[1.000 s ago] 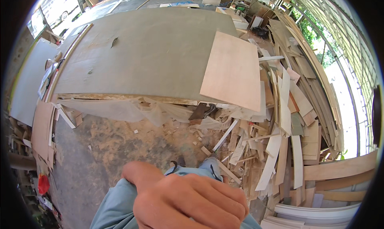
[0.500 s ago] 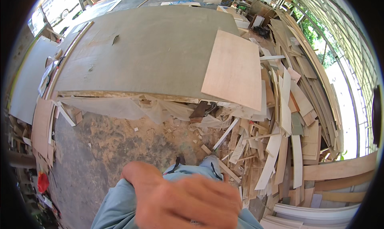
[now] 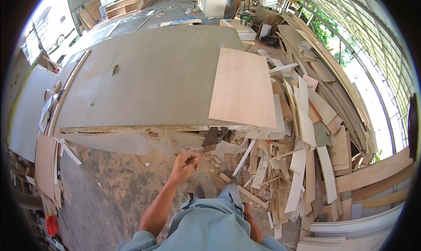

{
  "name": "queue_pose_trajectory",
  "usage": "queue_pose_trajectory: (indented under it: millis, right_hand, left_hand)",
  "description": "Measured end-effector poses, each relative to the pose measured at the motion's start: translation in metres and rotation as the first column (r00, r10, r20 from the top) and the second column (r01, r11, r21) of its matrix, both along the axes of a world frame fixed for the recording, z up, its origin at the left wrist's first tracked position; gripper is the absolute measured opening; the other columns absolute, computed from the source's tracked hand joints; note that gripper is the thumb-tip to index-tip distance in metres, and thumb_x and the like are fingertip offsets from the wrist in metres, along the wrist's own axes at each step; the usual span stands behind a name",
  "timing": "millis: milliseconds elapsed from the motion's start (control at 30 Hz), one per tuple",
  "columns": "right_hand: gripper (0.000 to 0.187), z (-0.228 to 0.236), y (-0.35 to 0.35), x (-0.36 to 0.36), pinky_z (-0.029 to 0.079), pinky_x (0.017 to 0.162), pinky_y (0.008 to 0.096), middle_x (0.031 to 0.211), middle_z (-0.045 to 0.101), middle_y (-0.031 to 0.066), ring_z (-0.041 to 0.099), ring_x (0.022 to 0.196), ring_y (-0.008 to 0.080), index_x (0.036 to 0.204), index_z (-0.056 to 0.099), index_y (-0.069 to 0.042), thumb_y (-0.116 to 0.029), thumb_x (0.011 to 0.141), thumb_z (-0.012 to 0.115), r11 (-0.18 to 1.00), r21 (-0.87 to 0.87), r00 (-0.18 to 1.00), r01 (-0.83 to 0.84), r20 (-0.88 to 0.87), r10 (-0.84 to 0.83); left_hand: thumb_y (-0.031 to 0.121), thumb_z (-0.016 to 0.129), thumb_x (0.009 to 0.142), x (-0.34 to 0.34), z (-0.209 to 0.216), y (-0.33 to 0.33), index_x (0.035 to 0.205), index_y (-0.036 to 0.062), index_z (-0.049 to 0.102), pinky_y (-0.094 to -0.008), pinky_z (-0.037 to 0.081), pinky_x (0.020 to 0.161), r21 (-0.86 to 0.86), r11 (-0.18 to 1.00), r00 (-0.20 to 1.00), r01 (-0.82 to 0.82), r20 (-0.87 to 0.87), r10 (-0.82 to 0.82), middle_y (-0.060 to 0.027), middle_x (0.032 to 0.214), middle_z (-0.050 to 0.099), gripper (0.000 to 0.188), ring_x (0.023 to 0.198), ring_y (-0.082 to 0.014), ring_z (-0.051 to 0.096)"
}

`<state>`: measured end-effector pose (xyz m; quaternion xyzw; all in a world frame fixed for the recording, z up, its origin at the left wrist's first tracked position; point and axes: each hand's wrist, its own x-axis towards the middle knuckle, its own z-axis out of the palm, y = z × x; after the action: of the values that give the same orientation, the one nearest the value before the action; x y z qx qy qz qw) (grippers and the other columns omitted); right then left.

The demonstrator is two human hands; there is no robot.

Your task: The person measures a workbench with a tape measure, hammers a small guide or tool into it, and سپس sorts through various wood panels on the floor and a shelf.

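Observation:
My left hand (image 3: 185,167) hangs in front of my body at the end of a bare forearm. Its fingers are curled in loosely, and I see nothing in them. The hand is over the dusty floor, short of the front edge of a wide grey-green board (image 3: 149,80) that lies flat. My right forearm (image 3: 253,224) goes down along my right side; that hand's fingers are hidden or too unclear to read. On the right end of the wide board rests a smaller pale pinkish wood panel (image 3: 243,89), set at a slight angle.
Wood offcuts (image 3: 302,163) lie in a jumbled heap on my right, beside long stacked strips (image 3: 337,84). Plastic sheeting (image 3: 118,141) hangs below the board's front edge. A brown panel (image 3: 45,163) and a red object (image 3: 52,225) are at the left. Shelving (image 3: 125,5) stands at the back.
A hand that was large and blurred close before me is gone from there; my left hand now hangs lower and farther out. The view has tilted up, showing more of the back.

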<state>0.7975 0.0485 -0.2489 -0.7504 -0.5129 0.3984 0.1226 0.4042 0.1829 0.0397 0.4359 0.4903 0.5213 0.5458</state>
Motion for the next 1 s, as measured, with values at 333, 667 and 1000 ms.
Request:
queue_pose_trajectory:
  millis: [333, 667, 1000]
  right_hand:
    - [0.028, 0.01, 0.011, -0.009, 0.048, 0.073, 0.0395, 0.084, 0.064, 0.0219, 0.063, 0.082, 0.0336, 0.086, 0.068, 0.0, -0.024, 0.075, 0.056, 0.997, -0.074, 0.998, -0.02, 0.054, 0.024]
    - [0.026, 0.002, 0.03, -0.006, 0.048, 0.074, 0.0387, 0.083, 0.065, 0.0196, 0.063, 0.082, 0.034, 0.083, 0.07, -0.004, -0.023, 0.072, 0.056, 0.964, 0.001, 0.953, -0.264, 0.153, 0.261]
    - [0.028, -0.006, 0.039, -0.001, 0.047, 0.069, 0.0461, 0.082, 0.061, 0.0253, 0.06, 0.08, 0.0404, 0.081, 0.066, 0.0, -0.025, 0.076, 0.055, 0.969, -0.055, 0.963, -0.242, 0.111, 0.247]
  left_hand:
    - [0.02, 0.056, 0.078, -0.073, -0.274, -0.174, 0.065, 0.0021, 0.064, -0.0327, 0.044, 0.049, -0.483, 0.785, 0.829, -0.387, -0.556, 0.066, -0.0099, 0.05, 0.056, 0.023, 0.048, -0.018, 0.057]
    - [0.024, 0.068, 0.072, -0.064, -0.318, -0.281, 0.076, 0.0041, 0.071, -0.0306, 0.05, 0.056, -0.725, 0.636, 0.77, -0.266, -0.557, -0.312, -0.0106, 0.066, 0.065, 0.02, 0.057, -0.0158, 0.062]
    - [0.017, 0.069, 0.07, -0.059, -0.281, -0.196, 0.067, 0.0015, 0.067, -0.0284, 0.048, 0.052, -0.645, 0.689, 0.849, -0.33, -0.522, -0.082, -0.0077, 0.061, 0.065, 0.016, 0.054, -0.0134, 0.061]
